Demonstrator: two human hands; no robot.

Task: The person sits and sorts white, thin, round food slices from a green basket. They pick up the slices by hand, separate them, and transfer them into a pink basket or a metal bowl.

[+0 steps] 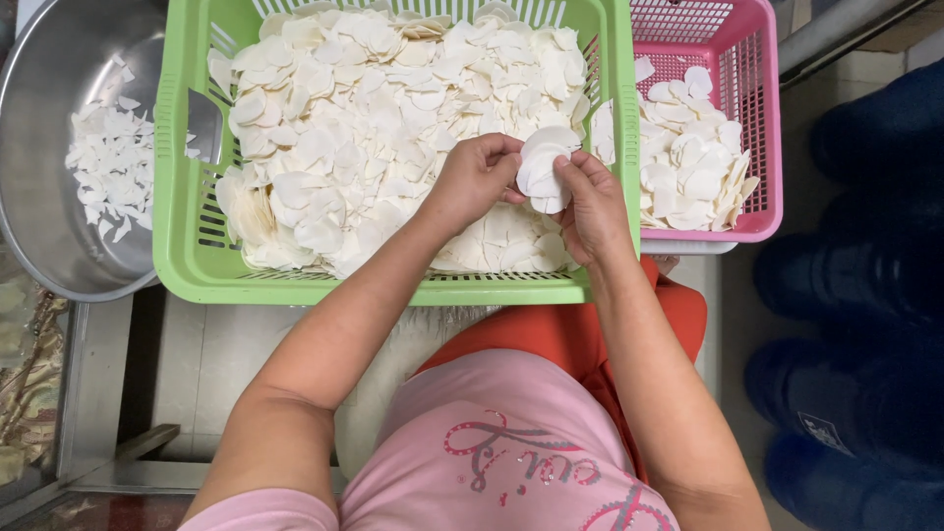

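Left hand (pixel 476 179): fingers pinching small stack of white round slices (pixel 544 168).
Right hand (pixel 590 205): grips same stack, opposite edge.
Stack location: above green basket (pixel 182 197), near pink basket (pixel 762 128).
Steel bowl (pixel 49 147): left, holds scraps.

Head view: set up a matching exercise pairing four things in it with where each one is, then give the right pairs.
Things:
1. green basket
2. pink basket
3. metal bowl
4. small stack of white round slices

Places:
A. at the far left, holding broken white pieces
B. pinched between the left hand and the right hand
C. in the middle, heaped with white slices
D. to the right of the middle basket, partly filled

Pairs: 1-C, 2-D, 3-A, 4-B
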